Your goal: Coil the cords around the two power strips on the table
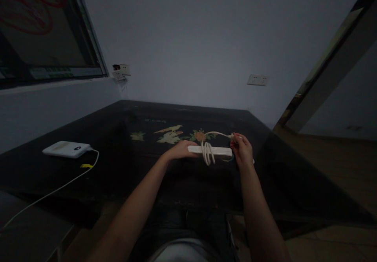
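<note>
A white power strip (219, 150) is held just above a dark glass table (103, 136), with its cream cord (207, 153) wound in several loops around its middle. My left hand (181, 151) grips the strip's left end, fingers closed around it. My right hand (242, 149) is at the strip's right end, pinching the free end of the cord, which arcs up from the loops to my fingertips.
A white power bank (66, 149) lies at the table's left with a white cable (59, 187) running off toward the near left. A flower-and-bird picture (171, 135) shows under the glass. Wall sockets (257, 80) are on the back wall. A wooden floor lies to the right.
</note>
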Motion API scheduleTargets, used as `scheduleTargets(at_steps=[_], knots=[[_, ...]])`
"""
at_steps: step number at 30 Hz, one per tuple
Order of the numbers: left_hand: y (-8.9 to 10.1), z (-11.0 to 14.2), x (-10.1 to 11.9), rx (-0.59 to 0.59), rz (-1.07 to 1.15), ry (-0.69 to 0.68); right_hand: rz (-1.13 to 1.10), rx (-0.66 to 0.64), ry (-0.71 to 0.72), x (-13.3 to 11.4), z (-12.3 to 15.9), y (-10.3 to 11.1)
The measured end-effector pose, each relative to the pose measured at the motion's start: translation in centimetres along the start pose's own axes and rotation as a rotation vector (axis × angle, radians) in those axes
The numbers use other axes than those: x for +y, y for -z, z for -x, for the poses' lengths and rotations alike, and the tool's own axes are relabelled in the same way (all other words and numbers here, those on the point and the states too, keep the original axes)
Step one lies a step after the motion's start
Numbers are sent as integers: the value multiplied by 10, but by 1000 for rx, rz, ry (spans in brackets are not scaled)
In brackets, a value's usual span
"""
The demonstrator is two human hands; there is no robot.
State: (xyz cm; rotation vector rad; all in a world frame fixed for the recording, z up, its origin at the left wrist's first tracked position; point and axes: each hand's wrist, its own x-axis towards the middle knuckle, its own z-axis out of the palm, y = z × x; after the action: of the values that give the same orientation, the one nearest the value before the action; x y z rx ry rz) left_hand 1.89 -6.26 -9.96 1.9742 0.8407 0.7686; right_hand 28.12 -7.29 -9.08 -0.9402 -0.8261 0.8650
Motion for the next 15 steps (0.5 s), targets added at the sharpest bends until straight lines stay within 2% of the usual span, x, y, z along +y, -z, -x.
scheduleTargets(at_steps=[6,11,15], knots=[[5,-1,13,84,130,4,7,-6,-96,6,0,1],[10,-4,11,293,128,30,-21,-114,-215,6,6,-4],[13,-8,3,440,185,86,-6,-158,-228,8,9,-8]])
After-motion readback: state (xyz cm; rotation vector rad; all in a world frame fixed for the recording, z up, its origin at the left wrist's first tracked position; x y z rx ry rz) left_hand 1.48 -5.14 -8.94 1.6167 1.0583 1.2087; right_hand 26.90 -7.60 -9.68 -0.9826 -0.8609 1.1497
